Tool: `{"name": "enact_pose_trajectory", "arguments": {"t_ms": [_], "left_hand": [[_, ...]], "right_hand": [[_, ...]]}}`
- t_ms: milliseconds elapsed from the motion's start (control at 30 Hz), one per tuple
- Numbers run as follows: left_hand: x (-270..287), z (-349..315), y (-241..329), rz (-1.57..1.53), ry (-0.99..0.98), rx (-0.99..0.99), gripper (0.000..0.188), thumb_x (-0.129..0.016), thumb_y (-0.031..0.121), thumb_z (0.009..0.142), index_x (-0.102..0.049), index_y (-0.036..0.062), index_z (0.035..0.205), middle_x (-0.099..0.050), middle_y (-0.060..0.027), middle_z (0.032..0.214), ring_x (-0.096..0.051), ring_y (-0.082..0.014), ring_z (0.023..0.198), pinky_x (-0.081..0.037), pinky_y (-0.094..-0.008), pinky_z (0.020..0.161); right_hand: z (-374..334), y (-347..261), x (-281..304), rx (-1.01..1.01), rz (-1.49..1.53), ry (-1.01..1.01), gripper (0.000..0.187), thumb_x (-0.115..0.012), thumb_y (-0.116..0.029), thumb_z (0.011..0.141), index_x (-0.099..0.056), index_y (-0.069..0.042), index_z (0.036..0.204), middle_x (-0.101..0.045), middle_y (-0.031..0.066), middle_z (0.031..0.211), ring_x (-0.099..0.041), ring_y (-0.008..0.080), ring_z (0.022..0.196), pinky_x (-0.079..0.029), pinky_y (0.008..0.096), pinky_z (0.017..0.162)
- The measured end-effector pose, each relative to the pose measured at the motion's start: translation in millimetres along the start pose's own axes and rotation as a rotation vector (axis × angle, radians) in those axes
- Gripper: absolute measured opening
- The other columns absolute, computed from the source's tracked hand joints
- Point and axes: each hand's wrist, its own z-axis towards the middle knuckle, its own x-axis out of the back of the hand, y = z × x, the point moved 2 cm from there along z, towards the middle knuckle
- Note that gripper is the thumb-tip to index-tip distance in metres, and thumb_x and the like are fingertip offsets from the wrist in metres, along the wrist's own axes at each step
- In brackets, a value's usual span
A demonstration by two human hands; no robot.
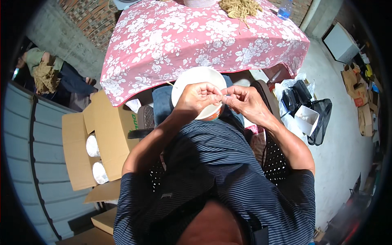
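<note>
Toward the top of the view stood a table under a pink flowered cloth (163, 45), its near edge close beyond the seated person's knees. To the person's left, a cardboard box (116, 130) stood open, with white rounded items (93, 145) showing in it. On the table lay a loose bundle of tan strands (240, 7). Over the lap sat a round, pale bowl (196, 77) with some orange on its outside. Above its near side, the left hand (199, 98) and right hand (246, 102) met at the fingertips, each in a narrow pinch on a small pale piece (223, 96). The work seemed to be partway through: this piece was between the fingers, not set down. The hands hid part of the bowl, so what had been finished, or how much was left, could not be told. A thin, straw-coloured stick (172, 84) jutted past the bowl's left rim. The pale piece itself looked whitish and tiny, mostly covered by fingertips; its shape and material were too small to make out.
</note>
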Motion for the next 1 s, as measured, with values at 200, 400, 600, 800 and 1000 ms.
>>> {"name": "enact_pose_trajectory", "arguments": {"t_ms": [200,400,600,800,1000], "left_hand": [[-1,-2,-5,0.016,-0.012,0.047,0.014,-0.069,0.005,0.099,-0.067,-0.0062,0.107,-0.069,-0.0066,0.094,-0.066,-0.0104,0.085,-0.055,-0.0256,0.078],[-2,-1,-4,0.030,0.016,0.033,0.015,-0.069,0.006,0.099,-0.065,-0.0056,0.107,-0.069,-0.0072,0.093,-0.066,-0.0110,0.084,-0.055,-0.0260,0.076],[0,-4,-8,0.041,0.102,0.001,0.014,-0.070,0.006,0.098,-0.063,-0.0044,0.104,-0.069,-0.0081,0.091,-0.065,-0.0108,0.080,-0.055,-0.0257,0.074],[-5,-8,-5,0.228,0.164,-0.067,0.013,-0.073,0.007,0.095,-0.068,-0.0033,0.101,-0.072,-0.0085,0.086,-0.066,-0.0111,0.076,-0.055,-0.0266,0.070],[-12,-14,7,0.569,0.188,-0.188,0.008,-0.073,0.004,0.095,-0.072,-0.0035,0.095,-0.074,-0.0078,0.091,-0.069,-0.0117,0.081,-0.056,-0.0269,0.075]], "right_hand": [[-1,2,-1,-0.009,-0.033,0.042,0.020,-0.075,-0.020,0.097,-0.072,-0.001,0.091,-0.060,-0.0046,0.072,-0.049,0.0020,0.063,-0.037,0.0217,0.054],[-3,8,-6,0.064,-0.102,0.106,0.021,-0.074,-0.018,0.097,-0.068,-0.001,0.087,-0.059,-0.0051,0.073,-0.048,0.0015,0.068,-0.039,0.0221,0.059],[-5,8,-11,0.173,-0.075,0.051,0.012,-0.068,-0.010,0.096,-0.066,0.001,0.093,-0.061,-0.0050,0.078,-0.049,0.0017,0.071,-0.043,0.0225,0.064],[-7,3,-13,0.155,-0.053,0.045,0.009,-0.065,-0.008,0.095,-0.066,0.001,0.094,-0.061,-0.0050,0.078,-0.049,0.0011,0.072,-0.044,0.0214,0.066],[-6,5,-13,0.175,-0.040,0.054,0.008,-0.064,-0.007,0.095,-0.066,0.000,0.095,-0.061,-0.0052,0.080,-0.048,0.0011,0.072,-0.043,0.0214,0.064]]}}
